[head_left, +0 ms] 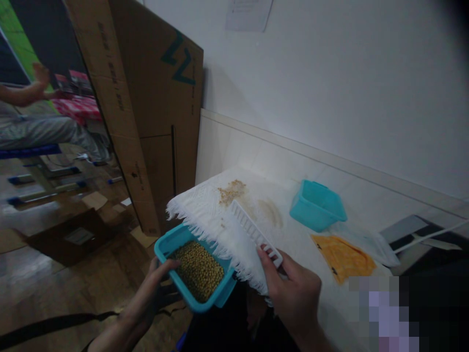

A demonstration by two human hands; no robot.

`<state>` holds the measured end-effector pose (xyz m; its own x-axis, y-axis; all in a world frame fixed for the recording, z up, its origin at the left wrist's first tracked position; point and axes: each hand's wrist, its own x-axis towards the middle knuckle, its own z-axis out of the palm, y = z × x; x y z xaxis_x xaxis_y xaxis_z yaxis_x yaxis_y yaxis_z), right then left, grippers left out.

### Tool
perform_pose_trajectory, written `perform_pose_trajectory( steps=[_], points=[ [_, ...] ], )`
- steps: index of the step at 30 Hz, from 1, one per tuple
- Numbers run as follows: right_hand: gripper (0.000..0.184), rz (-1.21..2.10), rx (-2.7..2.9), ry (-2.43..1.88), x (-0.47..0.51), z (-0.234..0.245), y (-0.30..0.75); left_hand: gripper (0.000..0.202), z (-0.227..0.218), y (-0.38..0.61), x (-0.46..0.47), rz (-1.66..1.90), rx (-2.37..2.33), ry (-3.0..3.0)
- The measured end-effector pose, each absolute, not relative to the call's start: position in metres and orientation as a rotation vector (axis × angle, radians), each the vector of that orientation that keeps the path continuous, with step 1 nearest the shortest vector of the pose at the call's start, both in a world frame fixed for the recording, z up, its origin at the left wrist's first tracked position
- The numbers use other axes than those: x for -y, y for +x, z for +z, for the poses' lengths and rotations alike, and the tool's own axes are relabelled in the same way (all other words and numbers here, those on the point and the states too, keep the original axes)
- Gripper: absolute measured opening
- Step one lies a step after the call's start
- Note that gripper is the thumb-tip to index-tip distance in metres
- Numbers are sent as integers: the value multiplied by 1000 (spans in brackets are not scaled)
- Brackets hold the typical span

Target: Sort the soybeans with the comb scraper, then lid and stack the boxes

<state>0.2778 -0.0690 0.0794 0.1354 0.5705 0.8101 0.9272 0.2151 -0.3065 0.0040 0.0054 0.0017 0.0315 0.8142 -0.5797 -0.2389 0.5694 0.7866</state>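
Observation:
My left hand (151, 289) grips the near rim of a teal plastic basket (172, 242) filled with small tan beans (198, 270), held just below the table's fringed edge. My right hand (293, 288) is closed on one end of a white slotted plastic scraper (252, 231), which lies slanted on a white fringed cloth (208, 210). A small heap of tan beans (231, 190) sits on the cloth beyond the scraper's far end, and a faint brownish smear (271, 211) lies to the right of the scraper.
An empty teal basket (317, 205) stands tilted at the back right. An orange cloth (342, 256) and clear plastic (370, 242) lie beside it. A tall cardboard sheet (146, 98) leans against the wall at left. Another person's arm (25, 93) shows far left.

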Motion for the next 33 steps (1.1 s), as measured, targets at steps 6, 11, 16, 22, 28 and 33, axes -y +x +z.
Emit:
perform_pose_trajectory(
  steps=[6, 11, 16, 22, 28, 33],
  points=[
    [49, -391, 1565, -1431, 30, 82, 277, 62, 2, 2, -9, 880, -1311, 566],
    [42, -341, 1596, -1390, 29, 80, 272, 66, 5, 0, -9, 887, -1301, 559],
    [29, -222, 1627, -1288, 36, 75, 270, 69, 3, -4, -15, 898, -1325, 558],
    [23, -83, 1603, -1241, 43, 71, 263, 71, -2, -9, -22, 913, -1331, 544],
    [22, 110, 1573, -1299, 57, 71, 261, 68, -4, -7, -22, 917, -1335, 540],
    [38, 200, 1129, -1519, 38, 72, 298, 84, -6, -7, -22, 903, -1328, 509]
  ],
)
